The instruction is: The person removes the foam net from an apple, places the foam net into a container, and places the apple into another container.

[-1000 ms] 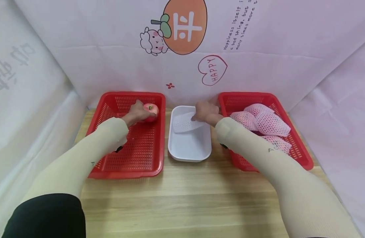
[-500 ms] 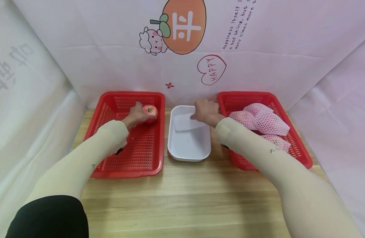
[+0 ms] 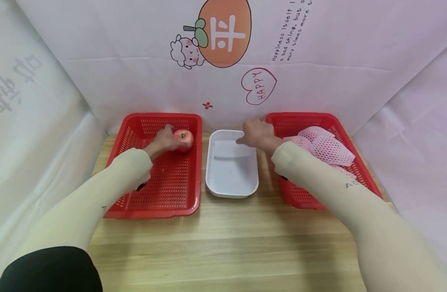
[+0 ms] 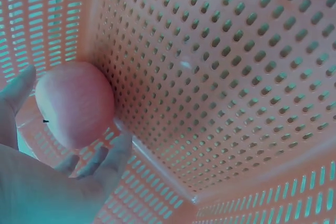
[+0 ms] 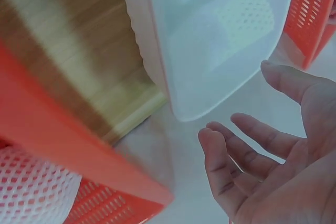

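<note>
A red-pink apple (image 3: pixel 185 139) sits in the far right corner of the left red basket (image 3: pixel 188 210). My left hand (image 3: pixel 165 140) is beside it, thumb and fingers spread about the apple (image 4: pixel 79 103); in the left wrist view gaps show between thumb and fruit. A white foam net (image 3: pixel 228 149) lies at the far end of the white tub (image 3: pixel 232 190) between the baskets. Over the tub's far right rim is my right hand (image 3: pixel 257 134). The right wrist view shows that hand (image 5: pixel 278 156) with nothing in it, fingers loosely bent, apart from the tub.
On the right stands a second red basket (image 3: pixel 369 190) with several fruits in pink-looking foam nets (image 3: pixel 332 151). A wooden table (image 3: pixel 223 243) bears everything. Printed white cloth (image 3: pixel 135 81) encloses the back and both sides.
My right hand has let go of the foam net, which now lies lower in the tub, and has shifted right. My left hand has drawn slightly left from the apple.
</note>
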`<state>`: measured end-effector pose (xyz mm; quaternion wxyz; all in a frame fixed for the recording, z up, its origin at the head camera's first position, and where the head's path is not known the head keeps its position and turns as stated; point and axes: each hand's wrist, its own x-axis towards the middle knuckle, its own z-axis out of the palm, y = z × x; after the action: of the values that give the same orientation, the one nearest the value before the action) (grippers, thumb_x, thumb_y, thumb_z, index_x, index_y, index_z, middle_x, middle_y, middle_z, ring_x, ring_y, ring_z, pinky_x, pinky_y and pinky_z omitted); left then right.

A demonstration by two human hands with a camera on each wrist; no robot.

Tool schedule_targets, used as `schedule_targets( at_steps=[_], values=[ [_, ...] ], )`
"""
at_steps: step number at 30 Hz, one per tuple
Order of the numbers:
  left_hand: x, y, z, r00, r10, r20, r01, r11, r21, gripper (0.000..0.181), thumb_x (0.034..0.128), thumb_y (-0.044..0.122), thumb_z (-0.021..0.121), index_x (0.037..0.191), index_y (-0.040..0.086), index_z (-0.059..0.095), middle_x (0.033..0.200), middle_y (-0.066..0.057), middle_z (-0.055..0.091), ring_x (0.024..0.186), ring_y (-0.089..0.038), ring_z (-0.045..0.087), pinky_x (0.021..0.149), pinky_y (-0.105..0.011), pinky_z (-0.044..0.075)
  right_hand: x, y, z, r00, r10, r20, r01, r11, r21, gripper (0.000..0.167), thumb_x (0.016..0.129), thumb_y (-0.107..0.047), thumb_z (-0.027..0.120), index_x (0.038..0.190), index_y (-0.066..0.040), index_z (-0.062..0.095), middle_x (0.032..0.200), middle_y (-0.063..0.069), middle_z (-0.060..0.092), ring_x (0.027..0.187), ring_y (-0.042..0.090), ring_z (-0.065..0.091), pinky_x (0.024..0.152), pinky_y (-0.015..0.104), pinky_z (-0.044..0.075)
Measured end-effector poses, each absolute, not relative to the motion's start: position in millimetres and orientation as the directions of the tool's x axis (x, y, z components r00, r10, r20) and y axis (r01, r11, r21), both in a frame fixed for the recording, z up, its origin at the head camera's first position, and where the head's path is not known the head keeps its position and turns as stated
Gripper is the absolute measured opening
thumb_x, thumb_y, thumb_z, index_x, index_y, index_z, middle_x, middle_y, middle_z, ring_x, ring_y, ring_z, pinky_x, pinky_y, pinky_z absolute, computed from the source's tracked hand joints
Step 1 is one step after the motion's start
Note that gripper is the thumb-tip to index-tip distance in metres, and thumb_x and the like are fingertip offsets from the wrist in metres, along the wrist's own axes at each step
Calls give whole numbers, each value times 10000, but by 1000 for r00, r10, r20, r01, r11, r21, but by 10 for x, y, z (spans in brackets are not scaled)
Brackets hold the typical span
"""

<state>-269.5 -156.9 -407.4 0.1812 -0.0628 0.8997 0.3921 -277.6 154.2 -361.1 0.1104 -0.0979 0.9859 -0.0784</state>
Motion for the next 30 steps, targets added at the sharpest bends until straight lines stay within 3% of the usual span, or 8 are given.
schedule_targets(
  at_steps=[9, 13, 17, 20, 24, 27, 30],
  values=[
    [-2605, -1566, -3944, -955, 59, -292, -148, 757, 637, 940, 944, 419, 760, 1615, 12, 242, 1445, -222, 469, 1266, -407, 504, 1116, -647, 464, -2706, 1725, -3399, -956, -222, -194, -177, 958, -228, 622, 816, -347, 898, 1340, -93, 680, 1190, 116, 733, 942, 314, 699, 796, 464, 627],
    [-2556, -1576, -3888, -962, 47, -270, -127, 795, 593, 930, 950, 471, 732, 1630, 51, 256, 1459, -207, 465, 1267, -414, 504, 1098, -723, 428, -2681, 1816, -3311, -956, -211, -202, -166, 962, -218, 657, 832, -366, 877, 1389, -94, 659, 1244, 137, 711, 1009, 334, 676, 855, 504, 610],
    [-2484, -1595, -3802, -972, 62, -226, -82, 813, 577, 938, 945, 504, 731, 1630, 57, 274, 1485, -213, 464, 1285, -410, 503, 1074, -723, 453, -2657, 1903, -3227, -959, -193, -207, -154, 970, -187, 642, 889, -415, 805, 1424, -98, 646, 1271, 161, 689, 1025, 345, 634, 844, 513, 577],
    [-2421, -1609, -3719, -976, 87, -201, -47, 814, 579, 934, 946, 494, 726, 1628, 42, 275, 1507, -228, 456, 1301, -409, 495, 1055, -690, 491, -2631, 1968, -3170, -960, -202, -196, -171, 972, -163, 583, 928, -464, 744, 1386, -111, 674, 1165, 153, 710, 979, 348, 622, 792, 502, 545],
    [-2352, -1625, -3620, -976, 113, -186, -17, 815, 579, 929, 944, 484, 727, 1627, 46, 274, 1511, -227, 457, 1311, -397, 487, 1053, -660, 509, -2574, 2066, -3094, -958, -234, -163, -211, 966, -147, 443, 936, -487, 727, 1201, -132, 732, 961, 100, 713, 880, 329, 624, 701, 473, 512],
    [-2305, -1620, -3556, -976, 131, -173, 6, 813, 582, 942, 936, 507, 735, 1631, 64, 277, 1511, -213, 455, 1318, -388, 480, 1047, -655, 515, -2537, 2170, -3034, -956, -252, -149, -231, 962, -147, 373, 924, -454, 753, 1099, -125, 735, 900, 87, 705, 839, 319, 623, 662, 457, 509],
    [-2238, -1591, -3497, -975, 152, -161, 30, 812, 582, 959, 920, 529, 745, 1634, 76, 292, 1523, -200, 452, 1321, -382, 475, 1046, -662, 512, -2524, 2307, -2976, -952, -261, -159, -239, 960, -145, 419, 916, -439, 766, 1153, -95, 741, 939, 93, 719, 857, 314, 625, 661, 448, 525]
  ],
)
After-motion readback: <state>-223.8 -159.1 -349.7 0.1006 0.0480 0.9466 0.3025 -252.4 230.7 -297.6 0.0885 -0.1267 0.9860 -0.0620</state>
